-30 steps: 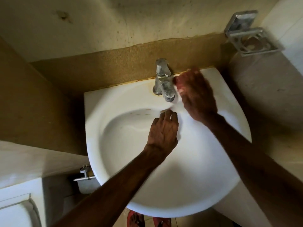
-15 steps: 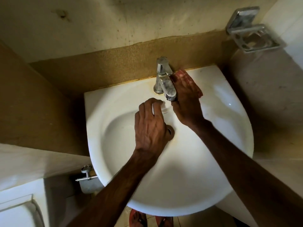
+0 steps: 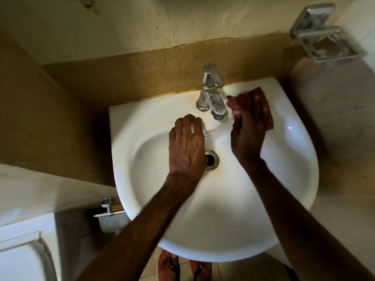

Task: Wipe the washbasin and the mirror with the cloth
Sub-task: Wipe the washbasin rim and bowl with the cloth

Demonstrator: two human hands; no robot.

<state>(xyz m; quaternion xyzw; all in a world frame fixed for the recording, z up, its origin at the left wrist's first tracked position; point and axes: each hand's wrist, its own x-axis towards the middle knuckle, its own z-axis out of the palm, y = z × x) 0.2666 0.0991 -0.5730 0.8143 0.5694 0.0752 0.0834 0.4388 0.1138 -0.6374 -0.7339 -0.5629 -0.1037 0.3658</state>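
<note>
At the lower left stands a white toilet cistern [image 3: 22,258], set against pale wall tiles. Above it the corner is lined with tan, speckled tile, and higher up the wall is cream and spotted with stains. A small metal angle valve [image 3: 108,208] juts out under the left edge of the washbasin.

The white washbasin [image 3: 223,220] is fixed to the back wall, with a yellowish line of grime along that joint. The left hand [image 3: 186,145] reaches into the bowl with its fingers bent over the back slope, beside the overflow slot. Whether it holds anything I cannot tell. A tiny dark mark by that slot is too small to read. Just right of this hand is the metal drain [image 3: 212,160], ringed with a faint rust stain.

The chrome tap [image 3: 213,96] rises from the back ledge. Just right of its spout, the right hand [image 3: 247,128] grips the red cloth [image 3: 265,110], bunched in its fingers over the ledge with one flap hanging free.

On the right wall hangs a metal soap dish [image 3: 328,43]. Below the basin, feet in red sandals [image 3: 168,266] stand on the tiled floor.
</note>
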